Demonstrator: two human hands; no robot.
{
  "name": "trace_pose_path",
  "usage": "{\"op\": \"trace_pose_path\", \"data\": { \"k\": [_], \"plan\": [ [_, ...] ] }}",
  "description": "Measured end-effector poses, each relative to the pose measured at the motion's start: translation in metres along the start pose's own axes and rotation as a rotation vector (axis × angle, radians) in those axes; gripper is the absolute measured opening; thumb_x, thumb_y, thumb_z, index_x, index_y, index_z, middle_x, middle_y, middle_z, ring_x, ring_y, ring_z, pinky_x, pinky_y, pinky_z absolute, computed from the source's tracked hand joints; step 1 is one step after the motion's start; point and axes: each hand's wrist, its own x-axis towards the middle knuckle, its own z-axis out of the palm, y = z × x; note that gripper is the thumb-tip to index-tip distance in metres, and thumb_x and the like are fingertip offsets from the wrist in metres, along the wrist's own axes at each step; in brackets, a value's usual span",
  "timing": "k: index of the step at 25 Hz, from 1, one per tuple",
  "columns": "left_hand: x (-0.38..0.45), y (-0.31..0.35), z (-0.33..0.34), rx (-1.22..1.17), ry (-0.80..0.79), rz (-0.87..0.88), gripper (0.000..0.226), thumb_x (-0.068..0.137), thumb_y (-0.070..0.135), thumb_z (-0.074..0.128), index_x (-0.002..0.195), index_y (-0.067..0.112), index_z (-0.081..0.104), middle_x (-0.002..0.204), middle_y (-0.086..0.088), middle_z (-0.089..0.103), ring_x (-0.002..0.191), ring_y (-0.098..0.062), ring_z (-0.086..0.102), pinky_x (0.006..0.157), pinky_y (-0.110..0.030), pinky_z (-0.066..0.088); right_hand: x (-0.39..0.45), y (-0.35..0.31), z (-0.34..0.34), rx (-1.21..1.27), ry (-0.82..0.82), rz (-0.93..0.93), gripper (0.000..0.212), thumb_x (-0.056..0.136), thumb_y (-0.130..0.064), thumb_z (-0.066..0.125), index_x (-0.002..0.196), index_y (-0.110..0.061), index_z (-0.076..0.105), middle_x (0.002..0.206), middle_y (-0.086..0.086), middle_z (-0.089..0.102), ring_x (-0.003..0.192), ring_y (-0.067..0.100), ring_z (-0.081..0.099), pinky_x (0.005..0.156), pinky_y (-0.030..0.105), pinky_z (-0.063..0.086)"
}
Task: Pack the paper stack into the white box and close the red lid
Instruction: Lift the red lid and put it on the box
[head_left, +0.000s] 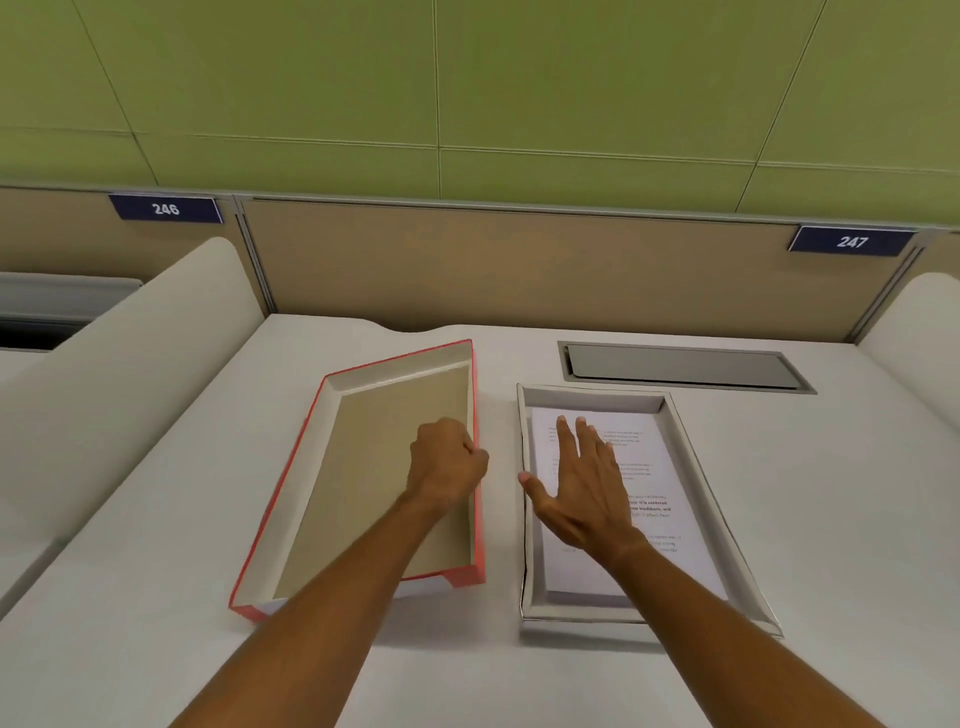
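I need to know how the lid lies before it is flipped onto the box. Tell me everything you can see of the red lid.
The red lid lies upside down on the white desk, its hollow facing up, left of the white box and apart from it. It looks like cardboard: red outside, pale walls and a tan floor inside. It is empty and angled, its far end leaning right. The left hand is closed on its right wall; the forearm crosses its near end.

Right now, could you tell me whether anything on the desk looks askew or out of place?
Only the red lid: it lies upside down, skewed beside the white box, with the left hand gripping its right rim. The paper stack sits flat inside.
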Motion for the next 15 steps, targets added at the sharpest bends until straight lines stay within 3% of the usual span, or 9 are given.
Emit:
{"op": "trace_pose_path", "data": {
  "k": [3, 7, 9, 11, 13, 15],
  "plan": [
    [0.010, 0.021, -0.050, -0.242, 0.147, -0.020, 0.012, 0.076, 0.008, 0.067, 0.068, 0.001, 0.073, 0.065, -0.009, 0.070, 0.066, -0.025, 0.069, 0.061, -0.029, 0.056, 0.009, -0.018, -0.008, 0.259, -0.029, 0.058, 0.084, 0.090, -0.061, 0.044, 0.156, -0.019, 0.014, 0.166, 0.006, 0.012, 0.153, 0.027, 0.011, 0.122, 0.043, 0.012],
    [0.013, 0.030, -0.102, -0.628, 0.176, -0.090, 0.010, 0.081, 0.008, 0.070, 0.072, 0.008, 0.070, 0.076, -0.010, 0.073, 0.066, -0.022, 0.072, 0.066, -0.033, 0.062, 0.021, -0.035, -0.009, 0.704, -0.120, 0.183, 0.057, 0.096, -0.040, 0.054, 0.145, -0.013, 0.042, 0.152, 0.011, 0.044, 0.137, 0.030, 0.045, 0.109, 0.044, 0.040],
    [0.010, 0.033, -0.123, -0.858, 0.135, -0.105, 0.011, 0.086, 0.006, 0.067, 0.076, 0.004, 0.069, 0.075, -0.010, 0.074, 0.061, -0.017, 0.070, 0.062, -0.028, 0.060, 0.024, -0.037, -0.006, 0.884, -0.229, 0.266, 0.043, 0.096, -0.036, 0.054, 0.133, -0.013, 0.052, 0.141, 0.016, 0.054, 0.124, 0.031, 0.056, 0.101, 0.043, 0.049],
    [0.009, 0.031, -0.139, -1.108, 0.088, -0.142, 0.014, 0.087, 0.003, 0.064, 0.074, 0.002, 0.066, 0.061, -0.004, 0.069, 0.055, -0.014, 0.064, 0.060, -0.027, 0.057, 0.023, -0.034, -0.006, 1.028, -0.327, 0.378, 0.033, 0.098, -0.035, 0.051, 0.121, -0.011, 0.055, 0.122, 0.022, 0.061, 0.112, 0.035, 0.061, 0.095, 0.045, 0.054],
    [0.009, 0.024, -0.149, -1.310, -0.013, -0.220, 0.013, 0.087, 0.008, 0.064, 0.074, 0.004, 0.061, 0.060, -0.003, 0.059, 0.057, -0.015, 0.057, 0.058, -0.027, 0.055, 0.018, -0.027, -0.005, 1.181, -0.456, 0.477, 0.040, 0.100, -0.039, 0.045, 0.123, -0.007, 0.054, 0.105, 0.018, 0.064, 0.098, 0.033, 0.063, 0.084, 0.043, 0.054],
    [0.004, 0.019, -0.156, -1.384, -0.143, -0.294, 0.010, 0.089, 0.015, 0.062, 0.086, 0.006, 0.062, 0.070, -0.006, 0.057, 0.057, -0.016, 0.060, 0.053, -0.024, 0.057, 0.014, -0.019, 0.000, 1.354, -0.518, 0.518, 0.046, 0.100, -0.043, 0.041, 0.127, -0.009, 0.058, 0.100, 0.016, 0.064, 0.095, 0.034, 0.061, 0.085, 0.046, 0.052]
  ]
}}
